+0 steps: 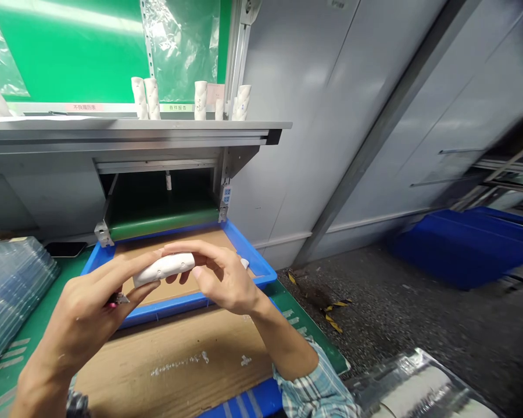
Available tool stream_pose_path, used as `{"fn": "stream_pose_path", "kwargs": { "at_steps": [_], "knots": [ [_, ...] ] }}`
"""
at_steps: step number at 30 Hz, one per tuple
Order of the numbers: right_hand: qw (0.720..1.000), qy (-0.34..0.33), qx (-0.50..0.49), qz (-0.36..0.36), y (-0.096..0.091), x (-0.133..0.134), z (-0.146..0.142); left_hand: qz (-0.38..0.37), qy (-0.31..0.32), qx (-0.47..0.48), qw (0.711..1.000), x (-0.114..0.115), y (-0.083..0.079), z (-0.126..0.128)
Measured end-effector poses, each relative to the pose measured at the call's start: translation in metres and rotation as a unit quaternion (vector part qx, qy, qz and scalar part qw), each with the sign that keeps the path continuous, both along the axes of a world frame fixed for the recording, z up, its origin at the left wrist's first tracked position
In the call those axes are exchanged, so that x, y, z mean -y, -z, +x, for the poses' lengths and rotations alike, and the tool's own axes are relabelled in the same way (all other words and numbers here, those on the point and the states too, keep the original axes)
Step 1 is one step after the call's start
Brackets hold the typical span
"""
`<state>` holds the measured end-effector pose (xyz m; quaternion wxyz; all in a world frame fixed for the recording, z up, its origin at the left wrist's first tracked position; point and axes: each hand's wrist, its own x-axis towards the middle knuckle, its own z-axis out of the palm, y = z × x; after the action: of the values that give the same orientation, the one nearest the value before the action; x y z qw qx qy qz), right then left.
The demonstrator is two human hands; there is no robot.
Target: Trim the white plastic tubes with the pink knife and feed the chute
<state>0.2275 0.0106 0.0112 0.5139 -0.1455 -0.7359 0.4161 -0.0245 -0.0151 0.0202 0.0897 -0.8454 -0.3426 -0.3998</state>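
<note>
A white, slightly curved tube-like part (168, 267) with small round bumps lies sideways between my two hands. My left hand (89, 296) pinches its left end between thumb and fingers. A small pink and metal tool (117, 299), too hidden to name, is tucked in the same palm. On the other end, my right hand (226, 278) grips with its thumb and bent index finger. Both hands hover above a blue tray (265, 275) lined with cardboard, where a small white piece (244, 263) shows near the right side.
A green conveyor belt (165, 223) ends over the tray's far side. Several white parts (200, 100) stand on the shelf (178, 125) above. At left are stacked clear plastic trays (13, 290) and a dark phone (65, 249). Cardboard (178, 360) lies in front; blue bins (470, 247) sit right.
</note>
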Motion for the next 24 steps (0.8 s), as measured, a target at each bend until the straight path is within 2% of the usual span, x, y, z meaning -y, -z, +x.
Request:
{"fn": "stream_pose_path", "kwargs": {
  "at_steps": [4,7,10,15,20,24],
  "knots": [
    [0.998,0.064,0.009,0.022,0.001,-0.001,-0.005,-0.011,-0.002,-0.004,1.0,-0.002,0.002,0.0],
    [0.992,0.113,0.024,0.047,0.002,-0.003,-0.005,-0.02,-0.039,-0.009,0.999,0.0,0.0,-0.003],
    [0.988,0.134,0.032,0.066,0.003,-0.005,-0.004,-0.02,-0.071,-0.006,0.997,0.004,-0.002,-0.007],
    [0.983,0.155,0.036,0.09,0.004,-0.004,-0.005,0.036,-0.072,0.003,0.997,0.004,0.002,-0.005],
    [0.976,0.177,0.049,0.119,0.004,-0.003,-0.004,0.109,-0.107,-0.056,0.987,0.003,0.005,0.01],
    [0.972,0.177,0.057,0.145,0.007,-0.004,-0.003,0.122,-0.127,-0.076,0.981,0.005,0.003,0.016]
  ]
}}
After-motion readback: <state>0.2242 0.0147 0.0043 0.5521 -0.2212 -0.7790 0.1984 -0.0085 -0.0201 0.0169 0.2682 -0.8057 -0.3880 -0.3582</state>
